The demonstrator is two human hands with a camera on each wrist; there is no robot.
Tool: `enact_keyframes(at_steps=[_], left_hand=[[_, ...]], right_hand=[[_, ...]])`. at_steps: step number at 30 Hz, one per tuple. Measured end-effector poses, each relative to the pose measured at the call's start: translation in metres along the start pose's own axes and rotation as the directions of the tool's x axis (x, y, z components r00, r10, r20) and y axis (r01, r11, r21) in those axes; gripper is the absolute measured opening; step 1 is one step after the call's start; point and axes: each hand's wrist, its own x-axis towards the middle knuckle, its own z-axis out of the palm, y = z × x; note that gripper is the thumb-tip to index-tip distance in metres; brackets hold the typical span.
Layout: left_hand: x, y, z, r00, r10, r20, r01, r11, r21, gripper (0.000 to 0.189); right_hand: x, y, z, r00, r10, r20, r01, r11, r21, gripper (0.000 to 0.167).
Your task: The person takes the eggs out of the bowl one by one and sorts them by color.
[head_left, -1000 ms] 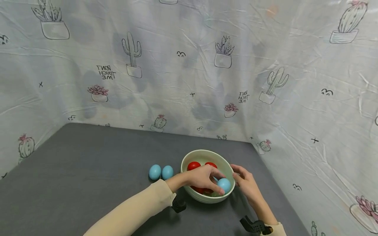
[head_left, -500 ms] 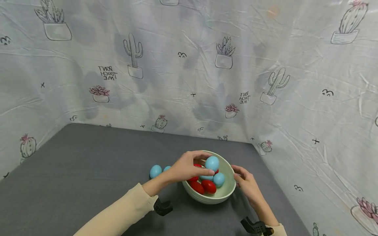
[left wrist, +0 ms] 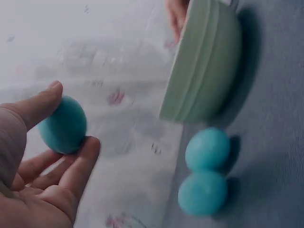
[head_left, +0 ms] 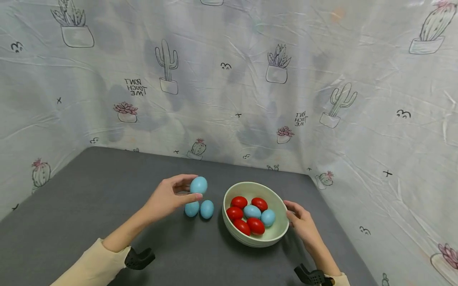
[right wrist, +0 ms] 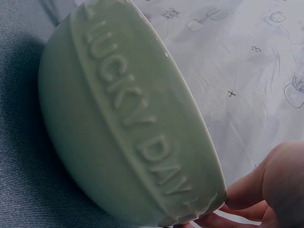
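Bowl [head_left: 250,240], pale green with LUCKY DAY raised on its side, sits upright on the dark gray tabletop [head_left: 107,190]. Right hand [head_left: 302,220] touches its rim with thumb and fingers; I cannot tell whether that grip pinches the rim or only rests against it. Left hand [head_left: 169,197] has a narrow grip, thumb and fingers pinching a single blue egg [head_left: 198,185].

Half a second ago this egg was above the bowl; now it is clear of the rim, held in the air near a pair of blue eggs [head_left: 206,209] lying side by side on the tabletop, left of the bowl. Inside the bowl, five red eggs [head_left: 255,226] and two more blue eggs [head_left: 252,211] show. As I judge it, the held egg's lift out of the bowl is complete, and it is not yet set down.
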Motion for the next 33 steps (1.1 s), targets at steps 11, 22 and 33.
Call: enact_keyframes(at_steps=[11,22,33], left_hand=[[-0.018,-0.028,-0.026,0.988,-0.142,-0.055,0.144,0.989,0.032,0.07],[-0.019,-0.051,-0.029,0.98,-0.176,-0.098,0.186,0.976,0.11,0.071],[-0.017,-0.074,-0.029,0.976,-0.191,-0.102,0.21,0.951,0.226,0.073]], right_hand=[[0.0,0.001,-0.002,1.0,-0.006,0.004,0.006,1.0,0.008,0.037],[0.001,0.0,-0.001,1.0,-0.001,0.007,0.001,1.0,0.016,0.037],[0.0,0.0,-0.001,1.0,-0.014,0.0,0.014,1.0,0.017,0.036]])
